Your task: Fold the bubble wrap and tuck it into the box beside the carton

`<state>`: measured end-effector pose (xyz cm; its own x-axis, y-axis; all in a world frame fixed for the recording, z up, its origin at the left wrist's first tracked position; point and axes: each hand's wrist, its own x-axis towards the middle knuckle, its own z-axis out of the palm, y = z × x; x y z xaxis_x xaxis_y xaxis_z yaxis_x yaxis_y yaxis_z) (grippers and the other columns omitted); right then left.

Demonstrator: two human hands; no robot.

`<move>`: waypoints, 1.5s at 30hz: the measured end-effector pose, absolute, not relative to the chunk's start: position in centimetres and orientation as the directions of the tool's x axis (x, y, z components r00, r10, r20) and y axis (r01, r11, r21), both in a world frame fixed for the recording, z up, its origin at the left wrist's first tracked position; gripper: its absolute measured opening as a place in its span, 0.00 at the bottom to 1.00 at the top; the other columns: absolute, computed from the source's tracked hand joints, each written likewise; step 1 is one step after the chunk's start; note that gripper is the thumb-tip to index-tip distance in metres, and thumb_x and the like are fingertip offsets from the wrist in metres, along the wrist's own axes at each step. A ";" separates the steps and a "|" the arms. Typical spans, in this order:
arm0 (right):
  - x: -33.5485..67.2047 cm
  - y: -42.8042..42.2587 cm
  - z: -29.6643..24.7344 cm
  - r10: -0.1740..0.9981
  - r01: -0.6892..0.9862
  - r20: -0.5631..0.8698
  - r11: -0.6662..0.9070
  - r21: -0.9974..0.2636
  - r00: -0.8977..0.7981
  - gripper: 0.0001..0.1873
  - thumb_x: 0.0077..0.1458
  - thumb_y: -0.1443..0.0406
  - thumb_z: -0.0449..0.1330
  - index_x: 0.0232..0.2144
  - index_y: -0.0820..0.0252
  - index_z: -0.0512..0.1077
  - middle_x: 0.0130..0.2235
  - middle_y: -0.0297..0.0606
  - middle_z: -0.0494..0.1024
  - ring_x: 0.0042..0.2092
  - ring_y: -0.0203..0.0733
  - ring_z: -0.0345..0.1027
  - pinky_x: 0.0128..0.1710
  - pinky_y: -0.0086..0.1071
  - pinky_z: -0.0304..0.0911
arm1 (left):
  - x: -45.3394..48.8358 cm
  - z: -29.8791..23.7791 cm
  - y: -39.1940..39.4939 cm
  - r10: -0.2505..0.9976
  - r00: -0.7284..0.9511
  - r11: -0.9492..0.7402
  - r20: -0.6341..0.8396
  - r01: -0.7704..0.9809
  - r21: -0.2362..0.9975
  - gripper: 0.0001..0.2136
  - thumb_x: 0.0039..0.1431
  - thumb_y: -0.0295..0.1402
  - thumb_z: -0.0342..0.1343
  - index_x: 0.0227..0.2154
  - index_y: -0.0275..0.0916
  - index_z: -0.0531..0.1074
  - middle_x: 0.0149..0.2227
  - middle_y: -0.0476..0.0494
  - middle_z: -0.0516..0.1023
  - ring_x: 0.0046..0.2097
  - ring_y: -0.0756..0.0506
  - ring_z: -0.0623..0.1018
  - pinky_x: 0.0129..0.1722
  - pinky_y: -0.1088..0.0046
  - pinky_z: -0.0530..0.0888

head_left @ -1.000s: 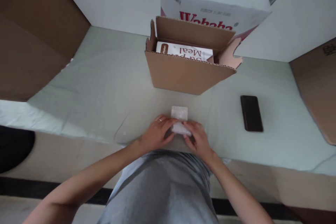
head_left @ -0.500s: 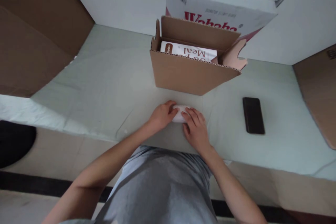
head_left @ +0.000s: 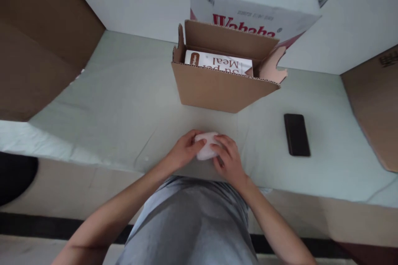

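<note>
A small whitish, see-through plastic packet (head_left: 206, 149) lies rolled or folded on the pale table (head_left: 102, 103) close to its front edge. My left hand (head_left: 183, 151) grips its left side with fingers curled. My right hand (head_left: 228, 159) presses on its right side, fingers bent over it. Behind them stands an open brown cardboard box (head_left: 224, 85) with a white "Super Meal" pack (head_left: 217, 61) inside.
A black phone (head_left: 296, 134) lies face down to the right. White cartons (head_left: 248, 16) are stacked at the back, one with red lettering. Brown cardboard boxes (head_left: 40, 37) flank the table at left and right (head_left: 373, 103). A dark object (head_left: 15, 176) sits below the table's left edge.
A second ago the packet lay partly flat, its far end sticking out beyond my fingers. Both hands have since gathered it into a compact bundle between them.
</note>
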<state>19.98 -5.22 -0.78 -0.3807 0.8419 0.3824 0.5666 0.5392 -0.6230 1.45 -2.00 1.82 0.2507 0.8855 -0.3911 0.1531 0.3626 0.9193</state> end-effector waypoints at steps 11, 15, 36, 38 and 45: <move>23.2 -5.1 3.5 0.936 0.383 -0.120 0.016 -0.924 -0.330 0.31 0.51 0.59 0.63 0.56 0.52 0.60 0.54 0.44 0.71 0.53 0.46 0.67 0.51 0.39 0.67 | 0.9 4.9 -3.7 0.826 0.561 -0.204 -0.051 0.383 0.901 0.25 0.62 0.33 0.48 0.61 0.43 0.49 0.59 0.39 0.65 0.57 0.43 0.70 0.55 0.63 0.69; 23.6 -4.2 7.5 0.879 0.508 -0.154 0.112 -0.854 -0.452 0.24 0.48 0.63 0.64 0.49 0.54 0.67 0.46 0.39 0.76 0.45 0.45 0.72 0.44 0.37 0.70 | 0.3 6.7 -3.5 0.753 0.657 -0.373 0.027 0.393 0.840 0.27 0.62 0.36 0.49 0.62 0.43 0.48 0.55 0.39 0.70 0.53 0.43 0.73 0.51 0.65 0.72; 24.1 4.9 17.7 0.922 0.979 0.383 0.128 -0.160 -0.058 0.17 0.52 0.65 0.58 0.46 0.55 0.69 0.42 0.38 0.75 0.36 0.42 0.70 0.34 0.36 0.64 | 1.4 13.8 5.0 0.653 0.734 -0.737 0.189 0.672 -0.064 0.14 0.59 0.23 0.42 0.41 0.24 0.71 0.53 0.23 0.70 0.57 0.34 0.70 0.52 0.58 0.72; 23.6 3.5 17.6 0.926 0.993 0.359 0.114 0.034 -0.119 0.16 0.53 0.65 0.56 0.45 0.56 0.69 0.41 0.40 0.75 0.34 0.43 0.70 0.31 0.34 0.62 | 1.5 13.2 3.7 0.650 0.726 -0.726 0.223 0.681 -0.097 0.14 0.57 0.21 0.43 0.40 0.24 0.72 0.54 0.23 0.70 0.57 0.33 0.70 0.50 0.58 0.74; 21.3 3.6 16.3 0.983 0.971 0.122 0.108 0.214 -0.136 0.08 0.55 0.64 0.52 0.35 0.62 0.69 0.34 0.43 0.74 0.28 0.42 0.69 0.23 0.32 0.56 | 1.8 12.7 1.9 0.668 0.690 -0.688 0.278 0.715 -0.122 0.15 0.53 0.19 0.41 0.34 0.25 0.73 0.51 0.21 0.72 0.55 0.31 0.72 0.45 0.60 0.77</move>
<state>21.27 3.61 16.28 -0.1362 0.9831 0.1224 0.9708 0.1078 0.2142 1.79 1.85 12.71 0.6901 0.6680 0.2785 0.7152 -0.6882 -0.1216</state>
